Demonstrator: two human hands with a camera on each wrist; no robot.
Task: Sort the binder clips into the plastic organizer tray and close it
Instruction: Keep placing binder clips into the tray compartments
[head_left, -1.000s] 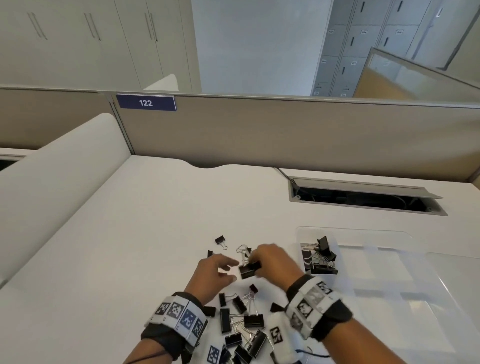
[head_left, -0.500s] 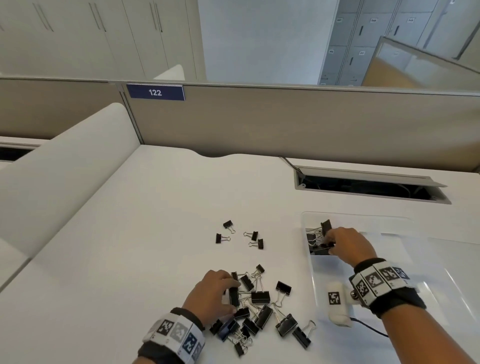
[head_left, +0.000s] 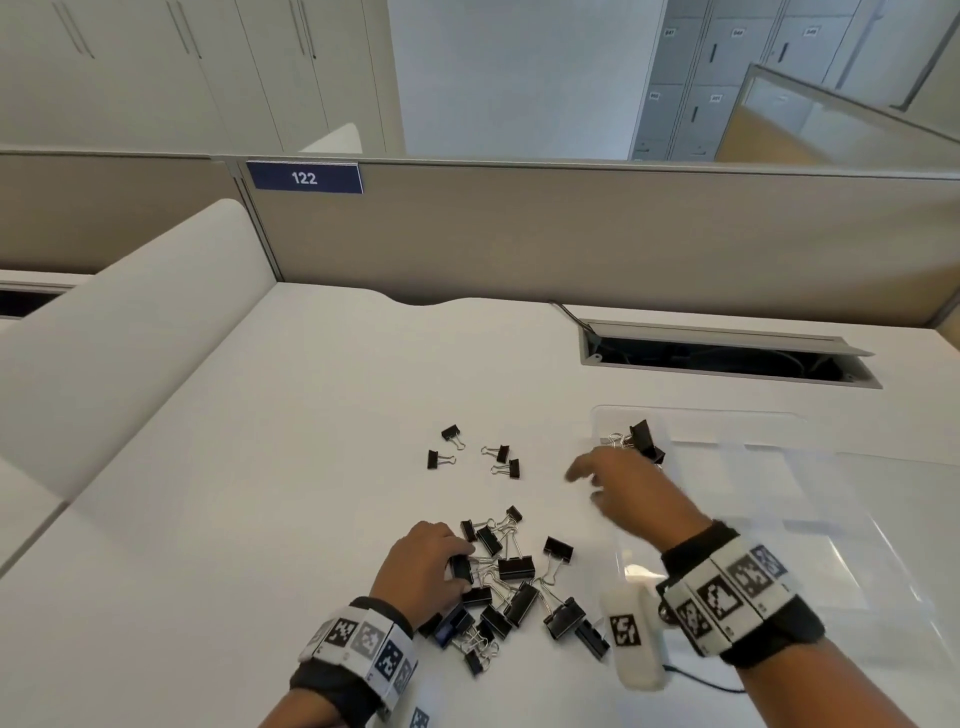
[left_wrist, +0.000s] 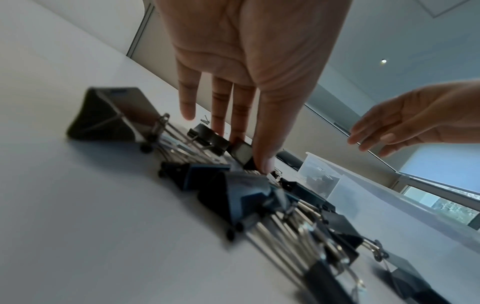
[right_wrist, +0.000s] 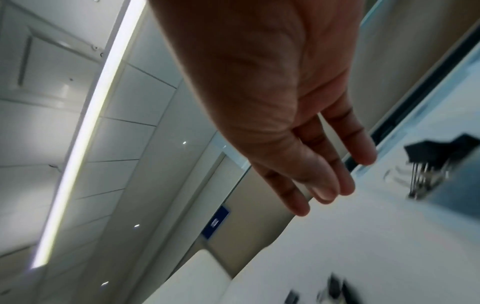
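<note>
- The right hand (head_left: 626, 491) is empty now, fingers straight and spread. Half a sec ago it was inside the clear plastic organizer tray (head_left: 810, 525) at the far-left box; now it's out, left of the tray, above the white desk (head_left: 218, 519).
- That means a clip got dropped off & this hand is prob. coming back for more.
- The clips already in the tray (head_left: 641, 441) sit in that far-left box, black w/ silver wire handles.
- The left hand (head_left: 423, 564) is down on the big pile of black metal binder clips (head_left: 514, 587), near me. Thumb & fingers pinch one black clip (head_left: 461, 567) at the left side of the pile. It hasn't moved from that pile since half a sec ago.
- Four small black clips (head_left: 472, 454) lie apart, farther out on the desk.
- Tray is on the right, lid open, other boxes look bare.
- Lots of clips are left outside. Job is prob. only just started; closing comes much later.
</note>
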